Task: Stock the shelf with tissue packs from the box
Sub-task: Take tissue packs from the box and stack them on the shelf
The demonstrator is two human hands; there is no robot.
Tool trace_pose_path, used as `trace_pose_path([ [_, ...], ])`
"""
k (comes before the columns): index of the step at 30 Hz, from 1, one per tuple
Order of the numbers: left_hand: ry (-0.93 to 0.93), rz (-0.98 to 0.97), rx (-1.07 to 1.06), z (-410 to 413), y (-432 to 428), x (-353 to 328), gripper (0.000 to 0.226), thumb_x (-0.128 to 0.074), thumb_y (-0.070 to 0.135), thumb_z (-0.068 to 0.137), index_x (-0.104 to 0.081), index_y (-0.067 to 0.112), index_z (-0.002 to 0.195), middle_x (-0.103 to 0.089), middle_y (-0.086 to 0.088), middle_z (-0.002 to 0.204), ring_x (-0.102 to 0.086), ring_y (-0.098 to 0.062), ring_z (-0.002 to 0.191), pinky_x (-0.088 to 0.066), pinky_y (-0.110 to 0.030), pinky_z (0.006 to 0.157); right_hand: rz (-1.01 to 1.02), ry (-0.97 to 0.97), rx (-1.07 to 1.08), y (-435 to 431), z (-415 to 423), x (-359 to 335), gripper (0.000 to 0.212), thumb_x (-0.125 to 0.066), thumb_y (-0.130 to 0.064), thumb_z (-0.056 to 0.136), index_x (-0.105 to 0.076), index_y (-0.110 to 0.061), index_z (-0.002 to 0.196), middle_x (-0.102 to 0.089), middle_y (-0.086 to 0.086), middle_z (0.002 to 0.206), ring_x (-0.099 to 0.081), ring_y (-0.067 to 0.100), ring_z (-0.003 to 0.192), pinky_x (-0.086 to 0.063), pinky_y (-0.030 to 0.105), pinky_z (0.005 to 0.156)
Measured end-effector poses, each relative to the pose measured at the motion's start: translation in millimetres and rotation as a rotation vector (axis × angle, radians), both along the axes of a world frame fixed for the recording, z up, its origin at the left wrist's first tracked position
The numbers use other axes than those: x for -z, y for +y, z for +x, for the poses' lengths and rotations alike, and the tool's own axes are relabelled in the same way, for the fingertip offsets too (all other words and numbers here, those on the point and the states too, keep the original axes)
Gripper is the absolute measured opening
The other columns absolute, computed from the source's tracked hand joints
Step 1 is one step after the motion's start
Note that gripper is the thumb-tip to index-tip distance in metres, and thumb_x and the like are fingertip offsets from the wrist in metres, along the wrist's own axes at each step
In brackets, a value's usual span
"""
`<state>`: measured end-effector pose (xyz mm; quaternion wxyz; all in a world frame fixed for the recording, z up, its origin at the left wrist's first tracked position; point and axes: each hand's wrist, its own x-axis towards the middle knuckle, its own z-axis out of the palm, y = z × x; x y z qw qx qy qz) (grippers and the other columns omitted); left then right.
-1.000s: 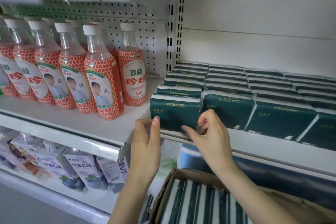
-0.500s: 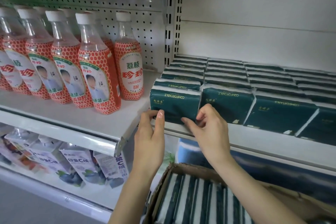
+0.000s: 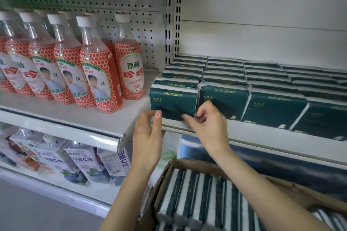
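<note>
Front pack: your leftmost tissue pack [image 3: 173,101] stands upright at the front left corner of the right-hand shelf [image 3: 262,137], touching the pack beside it.
Left hand: your left hand [image 3: 148,137] is relaxed, fingers straight, tips against the pack's lower left corner at the shelf lip.
Right hand: your right hand [image 3: 208,123] has curled fingers at the pack's lower right corner, index along the bottom edge (you cannot tell if it truly pinches).
Left edge: the slotted post [image 3: 173,15] rises just behind that corner; the bottles [image 3: 97,73] stand on the neighbouring shelf, apart from the pack.
Room: the packs on the shelf [image 3: 262,80] stand one layer high in rows, white back panel showing above them; a white strip of shelf runs in front of them.
Box: the cardboard box [image 3: 309,197] sits below your forearms, its packs [image 3: 197,193] on edge.
Below left: cartons [image 3: 78,161] line the lower shelf.
</note>
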<state>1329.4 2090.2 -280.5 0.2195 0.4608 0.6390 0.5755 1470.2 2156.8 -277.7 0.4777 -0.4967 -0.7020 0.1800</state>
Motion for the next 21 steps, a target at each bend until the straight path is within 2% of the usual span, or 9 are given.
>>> trace_pose_path([
  [3, 0.058, 0.001, -0.055, 0.7, -7.0, 7.0, 0.026, -0.039, 0.04, 0.101, -0.057, 0.022, 0.108, -0.058, 0.0, 0.114, -0.052, -0.011, 0.101, -0.037, -0.016, 0.082, -0.018, 0.088, -0.071, -19.4, 14.4, -2.9, 0.038, -0.078, -0.024, 0.078, -0.041, -0.021, 0.071, -0.048, -0.002, 0.064, -0.046, 0.013, 0.058, -0.037, 0.015, 0.053],
  [7, 0.094, -0.036, -0.131, 9.6, -20.3, 19.8, 0.046, -0.035, 0.048, 0.094, -0.062, 0.013, 0.104, -0.06, -0.011, 0.109, -0.053, -0.027, 0.104, -0.042, -0.042, 0.092, -0.076, 0.084, -0.163, -59.9, 57.1, 13.3, 0.031, -0.077, -0.018, 0.079, -0.047, -0.023, 0.073, -0.051, -0.005, 0.064, -0.05, 0.011, 0.059, -0.038, 0.014, 0.054],
  [9, 0.136, -0.081, -0.138, 18.0, -30.1, 24.0, 0.046, -0.037, 0.045, 0.098, -0.061, 0.006, 0.104, -0.056, -0.019, 0.112, -0.05, -0.033, 0.107, -0.038, -0.041, 0.092, -0.107, 0.013, -0.214, -76.9, 89.6, 26.1, 0.028, -0.078, -0.016, 0.078, -0.051, -0.023, 0.075, -0.055, -0.005, 0.067, -0.053, 0.012, 0.062, -0.04, 0.015, 0.056],
  [12, 0.242, -0.222, -0.134, 26.6, -44.4, 32.8, 0.038, -0.04, 0.037, 0.1, -0.058, 0.006, 0.115, -0.049, -0.018, 0.127, -0.045, -0.031, 0.116, -0.032, -0.034, 0.093, -0.175, -0.122, -0.244, -98.4, 145.4, 43.4, 0.021, -0.078, -0.021, 0.077, -0.057, -0.022, 0.079, -0.058, -0.005, 0.076, -0.056, 0.012, 0.067, -0.042, 0.016, 0.058],
  [14, 0.288, -0.371, -0.086, 29.4, -51.2, 43.3, 0.041, -0.039, 0.041, 0.099, -0.056, 0.008, 0.118, -0.049, -0.019, 0.127, -0.047, -0.035, 0.117, -0.035, -0.04, 0.094, -0.247, -0.233, -0.214, -110.2, 186.7, 54.1, 0.018, -0.073, -0.038, 0.077, -0.057, -0.03, 0.081, -0.058, -0.007, 0.08, -0.058, 0.011, 0.072, -0.042, 0.016, 0.06],
  [17, 0.359, -0.543, 0.065, 35.5, -59.3, 62.3, 0.04, -0.039, 0.045, 0.099, -0.057, 0.013, 0.116, -0.055, -0.019, 0.118, -0.051, -0.038, 0.116, -0.038, -0.041, 0.09, -0.358, -0.448, -0.173, -117.6, 248.0, 70.5, 0.038, -0.053, -0.075, 0.074, -0.053, -0.04, 0.087, -0.055, -0.013, 0.087, -0.057, 0.005, 0.082, -0.043, 0.016, 0.067],
  [18, 0.427, -0.578, 0.111, 38.7, -62.8, 66.7, 0.04, -0.039, 0.046, 0.1, -0.058, 0.015, 0.117, -0.056, -0.017, 0.118, -0.052, -0.037, 0.116, -0.039, -0.04, 0.09, -0.369, -0.513, -0.167, -117.7, 265.2, 75.8, 0.04, -0.051, -0.079, 0.072, -0.052, -0.041, 0.085, -0.054, -0.015, 0.087, -0.056, 0.004, 0.085, -0.044, 0.018, 0.071],
  [20, 0.566, -0.63, 0.137, 43.9, -70.0, 70.5, 0.041, -0.038, 0.05, 0.099, -0.058, 0.021, 0.12, -0.052, -0.013, 0.123, -0.053, -0.037, 0.115, -0.041, -0.042, 0.091, -0.38, -0.636, -0.156, -117.3, 289.6, 81.0, 0.026, -0.062, -0.064, 0.076, -0.051, -0.043, 0.084, -0.053, -0.019, 0.095, -0.054, 0.008, 0.097, -0.043, 0.025, 0.08],
  [21, 0.604, -0.645, 0.129, 45.4, -73.1, 70.4, 0.043, -0.037, 0.053, 0.098, -0.057, 0.024, 0.121, -0.05, -0.012, 0.125, -0.054, -0.037, 0.114, -0.042, -0.043, 0.09, -0.38, -0.691, -0.152, -117.6, 297.5, 81.4, 0.023, -0.067, -0.055, 0.078, -0.05, -0.043, 0.089, -0.054, -0.016, 0.101, -0.052, 0.012, 0.104, -0.042, 0.027, 0.084],
])
